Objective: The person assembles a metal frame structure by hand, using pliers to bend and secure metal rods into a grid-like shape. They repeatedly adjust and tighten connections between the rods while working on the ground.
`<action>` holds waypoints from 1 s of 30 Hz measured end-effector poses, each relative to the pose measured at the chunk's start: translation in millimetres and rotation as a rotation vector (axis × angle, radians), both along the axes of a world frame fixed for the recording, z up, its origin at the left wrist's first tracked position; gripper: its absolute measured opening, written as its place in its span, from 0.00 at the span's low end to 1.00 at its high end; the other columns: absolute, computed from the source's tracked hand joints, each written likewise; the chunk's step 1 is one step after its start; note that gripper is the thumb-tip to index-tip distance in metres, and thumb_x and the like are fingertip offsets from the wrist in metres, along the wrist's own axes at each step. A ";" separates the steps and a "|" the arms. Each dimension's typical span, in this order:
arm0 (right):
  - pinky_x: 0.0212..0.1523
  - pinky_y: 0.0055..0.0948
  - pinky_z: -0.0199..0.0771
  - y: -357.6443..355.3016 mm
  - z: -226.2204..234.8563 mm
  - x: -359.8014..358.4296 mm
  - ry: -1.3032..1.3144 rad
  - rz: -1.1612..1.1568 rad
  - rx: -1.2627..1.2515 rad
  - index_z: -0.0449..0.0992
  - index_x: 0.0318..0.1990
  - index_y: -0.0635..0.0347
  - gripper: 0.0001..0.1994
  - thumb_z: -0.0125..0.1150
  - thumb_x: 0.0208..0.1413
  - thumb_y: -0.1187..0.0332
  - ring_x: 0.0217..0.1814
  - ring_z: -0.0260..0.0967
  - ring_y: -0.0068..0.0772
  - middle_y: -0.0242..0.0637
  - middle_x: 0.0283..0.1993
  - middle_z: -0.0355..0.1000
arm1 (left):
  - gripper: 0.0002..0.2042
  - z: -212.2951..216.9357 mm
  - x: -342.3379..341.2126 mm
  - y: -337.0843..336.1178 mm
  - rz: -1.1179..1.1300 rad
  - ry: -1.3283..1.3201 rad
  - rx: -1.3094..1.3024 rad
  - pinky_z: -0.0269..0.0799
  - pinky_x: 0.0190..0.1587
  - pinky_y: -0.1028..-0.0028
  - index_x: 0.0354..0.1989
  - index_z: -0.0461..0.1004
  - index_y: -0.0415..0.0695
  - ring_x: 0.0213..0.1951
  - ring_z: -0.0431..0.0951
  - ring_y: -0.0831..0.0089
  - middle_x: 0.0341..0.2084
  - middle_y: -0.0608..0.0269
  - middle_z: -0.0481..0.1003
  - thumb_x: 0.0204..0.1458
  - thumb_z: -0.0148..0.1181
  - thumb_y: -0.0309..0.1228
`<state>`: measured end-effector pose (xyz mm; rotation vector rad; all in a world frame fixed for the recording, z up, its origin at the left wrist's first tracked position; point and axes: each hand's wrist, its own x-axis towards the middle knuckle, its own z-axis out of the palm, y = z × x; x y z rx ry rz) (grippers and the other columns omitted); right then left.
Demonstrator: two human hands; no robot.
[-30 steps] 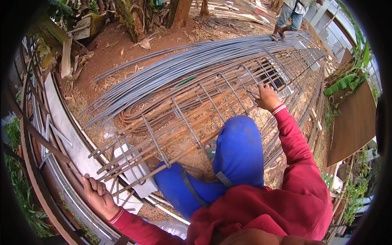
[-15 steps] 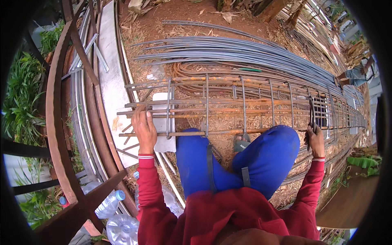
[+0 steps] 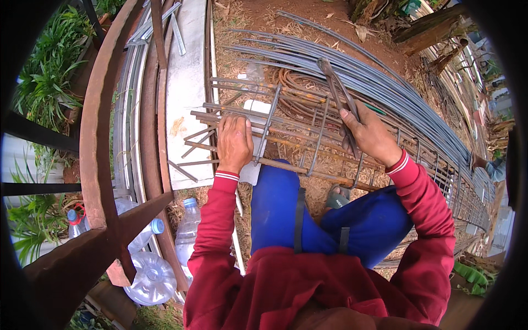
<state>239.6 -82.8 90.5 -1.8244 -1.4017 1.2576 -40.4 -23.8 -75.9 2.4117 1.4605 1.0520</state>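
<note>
A rusty rebar cage [image 3: 283,166] of long bars and square stirrups lies across in front of my knees, running off to the right. My left hand [image 3: 235,144] is closed over the bars near the cage's left end, beside the end stirrup [image 3: 268,124]. In my right hand [image 3: 375,136] is a pair of long-handled steel pincers [image 3: 333,82], held above the cage with its head pointing away from me. The handles partly pass behind my fingers. A thin wire [image 3: 248,104] seems to loop near the end stirrup.
Loose grey rebar [image 3: 352,60] and coiled rusty rods [image 3: 289,102] lie beyond the cage. A white board [image 3: 190,82] and a brown metal frame [image 3: 91,137] stand left. Plastic bottles [image 3: 151,278] sit at lower left. Another person's arm [image 3: 481,163] shows at far right.
My right hand has brought the pincers left along the cage and raised them above it. My left hand still grips the bar end. The view has shifted, and the cage looks more slanted.
</note>
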 end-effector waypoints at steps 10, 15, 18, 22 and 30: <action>0.18 0.32 0.72 24.5 -16.4 -14.3 -0.183 0.109 -0.007 0.69 0.49 0.71 0.16 0.50 0.67 0.62 0.15 0.69 0.29 0.38 0.20 0.68 | 0.10 0.8 -1.2 -1.7 0.005 0.005 -0.074 0.62 0.57 0.53 0.33 0.69 0.36 0.45 0.72 0.48 0.34 0.45 0.74 0.63 0.46 0.30; 0.17 0.30 0.70 8.8 -37.0 -21.8 0.034 0.443 -0.520 0.67 0.40 0.67 0.15 0.49 0.69 0.61 0.15 0.68 0.29 0.35 0.19 0.67 | 0.10 -0.6 -0.1 0.6 0.011 -0.046 0.045 0.61 0.56 0.53 0.32 0.69 0.37 0.42 0.72 0.49 0.32 0.47 0.73 0.63 0.46 0.29; 0.16 0.29 0.70 7.3 -37.2 -21.7 0.219 0.162 -0.247 0.67 0.41 0.67 0.15 0.48 0.69 0.60 0.16 0.69 0.29 0.36 0.20 0.68 | 0.10 -1.6 -0.5 -0.3 0.023 -0.034 -0.021 0.61 0.56 0.53 0.31 0.69 0.38 0.41 0.72 0.49 0.29 0.48 0.72 0.63 0.46 0.30; 0.15 0.29 0.71 6.9 -30.3 -25.1 0.301 0.359 -0.442 0.66 0.40 0.65 0.14 0.47 0.70 0.60 0.16 0.69 0.30 0.36 0.21 0.68 | 0.11 -2.0 -0.7 -0.6 0.035 -0.040 -0.012 0.62 0.55 0.54 0.30 0.68 0.38 0.39 0.72 0.50 0.27 0.48 0.72 0.63 0.46 0.30; 0.14 0.29 0.72 7.9 -28.8 -29.6 0.378 0.181 -0.363 0.66 0.40 0.65 0.16 0.47 0.70 0.59 0.19 0.72 0.31 0.39 0.24 0.70 | 0.12 -0.8 -0.5 -2.2 0.054 -0.045 -0.024 0.61 0.54 0.54 0.29 0.68 0.39 0.39 0.72 0.50 0.26 0.48 0.72 0.64 0.45 0.31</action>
